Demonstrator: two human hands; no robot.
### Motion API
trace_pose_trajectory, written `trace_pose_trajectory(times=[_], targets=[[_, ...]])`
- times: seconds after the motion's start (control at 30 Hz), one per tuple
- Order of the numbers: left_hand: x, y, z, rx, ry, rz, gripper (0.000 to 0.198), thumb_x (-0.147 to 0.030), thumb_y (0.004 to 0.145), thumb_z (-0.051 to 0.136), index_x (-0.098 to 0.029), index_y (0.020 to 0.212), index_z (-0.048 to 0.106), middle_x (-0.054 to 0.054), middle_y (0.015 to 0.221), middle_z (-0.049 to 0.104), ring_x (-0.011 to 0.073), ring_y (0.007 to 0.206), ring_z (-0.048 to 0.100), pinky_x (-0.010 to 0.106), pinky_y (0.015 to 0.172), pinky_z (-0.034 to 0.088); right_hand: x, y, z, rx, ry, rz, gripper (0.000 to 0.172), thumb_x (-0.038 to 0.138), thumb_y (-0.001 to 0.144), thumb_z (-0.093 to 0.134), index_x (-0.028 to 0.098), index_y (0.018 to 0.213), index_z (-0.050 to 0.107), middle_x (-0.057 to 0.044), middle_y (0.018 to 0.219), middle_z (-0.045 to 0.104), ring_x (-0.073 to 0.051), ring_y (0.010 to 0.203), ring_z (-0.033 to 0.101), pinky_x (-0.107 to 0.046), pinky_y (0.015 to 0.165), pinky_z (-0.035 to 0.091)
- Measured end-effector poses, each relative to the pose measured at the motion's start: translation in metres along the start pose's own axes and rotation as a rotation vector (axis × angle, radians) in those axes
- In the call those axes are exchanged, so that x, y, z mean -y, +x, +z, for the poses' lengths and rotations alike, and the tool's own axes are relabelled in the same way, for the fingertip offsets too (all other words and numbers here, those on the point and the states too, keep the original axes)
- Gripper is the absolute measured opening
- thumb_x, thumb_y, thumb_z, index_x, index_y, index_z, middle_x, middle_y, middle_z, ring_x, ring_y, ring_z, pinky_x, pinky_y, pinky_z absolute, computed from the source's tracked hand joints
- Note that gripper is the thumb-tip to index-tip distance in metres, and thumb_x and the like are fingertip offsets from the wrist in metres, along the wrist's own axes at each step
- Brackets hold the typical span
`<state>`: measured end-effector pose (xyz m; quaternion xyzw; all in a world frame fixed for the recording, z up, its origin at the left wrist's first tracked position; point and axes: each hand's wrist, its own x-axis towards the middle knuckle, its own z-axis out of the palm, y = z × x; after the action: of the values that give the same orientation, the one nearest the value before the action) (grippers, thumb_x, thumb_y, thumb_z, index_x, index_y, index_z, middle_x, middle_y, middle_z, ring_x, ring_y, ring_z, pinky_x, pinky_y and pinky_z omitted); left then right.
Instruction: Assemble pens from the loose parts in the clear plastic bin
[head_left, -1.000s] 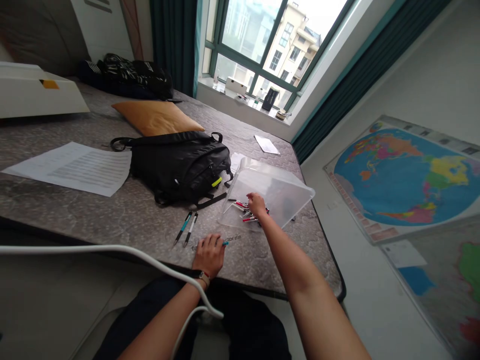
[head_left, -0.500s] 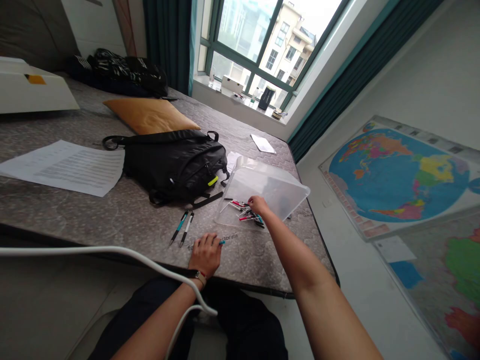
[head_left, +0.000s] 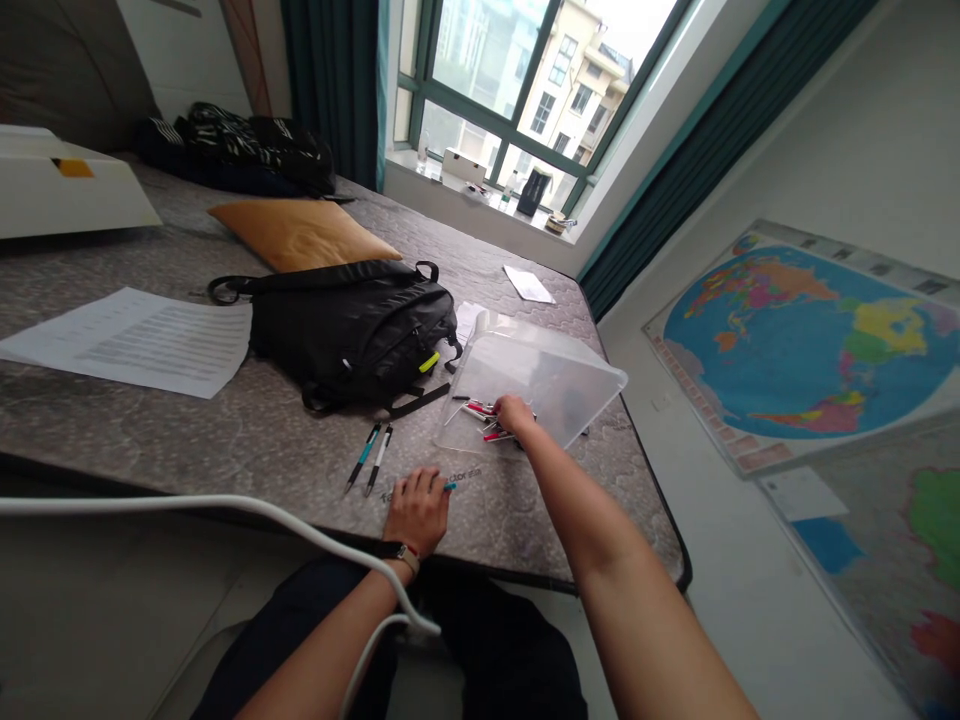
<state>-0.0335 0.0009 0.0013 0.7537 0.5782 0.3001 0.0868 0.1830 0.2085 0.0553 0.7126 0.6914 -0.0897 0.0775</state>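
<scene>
Mid-frame: right hand [head_left: 514, 413] among slim red-and-white pens [head_left: 474, 410] in clear plastic bin [head_left: 559, 372]; left hand [head_left: 417, 510] at teal-ended stick [head_left: 451, 486]; finger grips, can't tell.

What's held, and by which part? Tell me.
Left hand covers a teal item; right hand is at the pens. Both grips hidden: cannot tell.

I look through one head camera, tipped sideways, facing forward and down at the clear box [head_left: 551, 365], which seems fairly near, with the window [head_left: 517, 95] farther behind it.
</scene>
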Motion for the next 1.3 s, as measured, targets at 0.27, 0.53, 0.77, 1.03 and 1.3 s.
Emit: trace_pose_trajectory(times=[0.27, 0.53, 0.77, 1.03, 1.3], targets=[[0.001, 0.0, 0.002, -0.006, 0.014, 0.003, 0.025, -0.029, 0.095, 0.042, -0.022, 0.105, 0.064, 0.011, 0.122, 0.063, 0.0283, 0.117, 0.05, 0.045, 0.093, 0.037, 0.015, 0.004, 0.0, 0.016, -0.039, -0.043, 0.024, 0.023, 0.089, 0.057, 0.021, 0.104, 0.074, -0.014, 0.112, 0.07, -0.023, 0.102, 0.066, -0.027, 0.083, 0.046], [0.001, 0.0, -0.001, -0.001, 0.038, 0.006, 0.024, -0.029, 0.095, 0.043, -0.023, 0.106, 0.064, 0.009, 0.122, 0.063, 0.028, 0.117, 0.051, 0.045, 0.094, 0.037, 0.029, 0.011, 0.0, 0.054, -0.052, -0.145, 0.026, 0.02, 0.087, 0.057, 0.022, 0.107, 0.073, -0.011, 0.114, 0.07, -0.021, 0.101, 0.066, -0.026, 0.083, 0.045], [0.0, 0.0, 0.0, -0.024, 0.017, 0.005, 0.023, -0.028, 0.094, 0.045, -0.023, 0.105, 0.065, 0.01, 0.121, 0.063, 0.028, 0.117, 0.051, 0.044, 0.094, 0.037, 0.034, 0.014, 0.001, 0.066, -0.056, -0.188, 0.024, 0.024, 0.088, 0.059, 0.022, 0.108, 0.071, -0.011, 0.11, 0.071, -0.02, 0.101, 0.065, -0.024, 0.082, 0.043], [0.001, 0.0, 0.002, -0.008, 0.02, 0.006, 0.025, -0.03, 0.095, 0.043, -0.022, 0.106, 0.064, 0.01, 0.122, 0.063, 0.0292, 0.117, 0.051, 0.045, 0.093, 0.037, 0.041, 0.015, 0.003, 0.074, -0.052, -0.174, 0.018, 0.021, 0.086, 0.06, 0.019, 0.099, 0.072, -0.013, 0.106, 0.072, -0.022, 0.096, 0.066, -0.026, 0.077, 0.045], [0.002, -0.001, 0.003, -0.014, 0.015, 0.006, 0.024, -0.029, 0.095, 0.044, -0.022, 0.105, 0.064, 0.01, 0.121, 0.063, 0.0288, 0.117, 0.051, 0.046, 0.094, 0.037, 0.038, 0.0, -0.007, -0.051, 0.038, -0.168, 0.019, 0.023, 0.089, 0.056, 0.016, 0.099, 0.07, -0.012, 0.104, 0.072, -0.02, 0.095, 0.065, -0.025, 0.08, 0.044]])
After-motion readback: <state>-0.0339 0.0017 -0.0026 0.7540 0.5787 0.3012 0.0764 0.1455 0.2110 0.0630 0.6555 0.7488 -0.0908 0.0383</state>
